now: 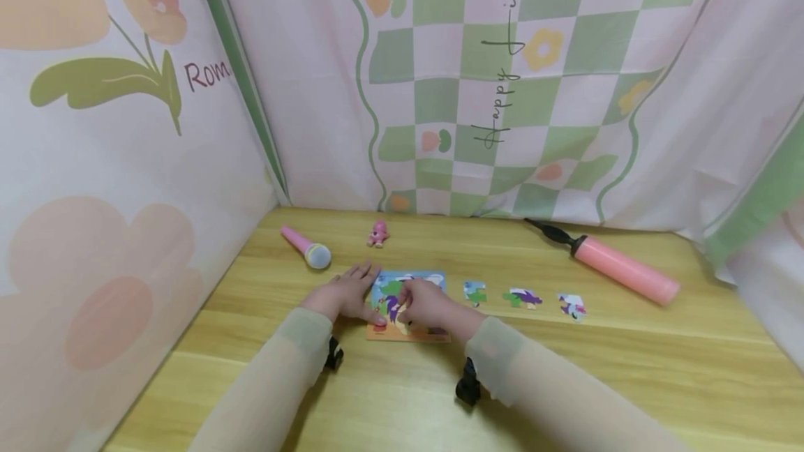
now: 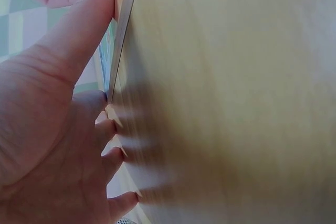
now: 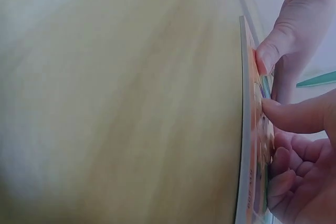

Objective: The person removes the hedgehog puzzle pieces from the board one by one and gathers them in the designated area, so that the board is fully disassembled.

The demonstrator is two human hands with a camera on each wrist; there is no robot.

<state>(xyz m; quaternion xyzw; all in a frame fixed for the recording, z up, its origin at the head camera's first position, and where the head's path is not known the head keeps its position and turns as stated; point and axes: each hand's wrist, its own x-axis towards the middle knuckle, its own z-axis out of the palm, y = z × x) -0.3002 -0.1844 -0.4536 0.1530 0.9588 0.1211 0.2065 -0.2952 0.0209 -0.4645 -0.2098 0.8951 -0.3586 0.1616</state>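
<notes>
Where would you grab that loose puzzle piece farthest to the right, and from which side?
Best, I'd think, to pinch the rightmost piece by two opposite edges, coming from above with the right hand, the nearer one. It lies flat on the table, offering only a thin edge, but bare wood around it leaves room for fingertips.

Long cream sleeves (image 1: 264,382) with greyish cuffs (image 1: 306,332), black device (image 1: 468,386) beneath each.
</notes>
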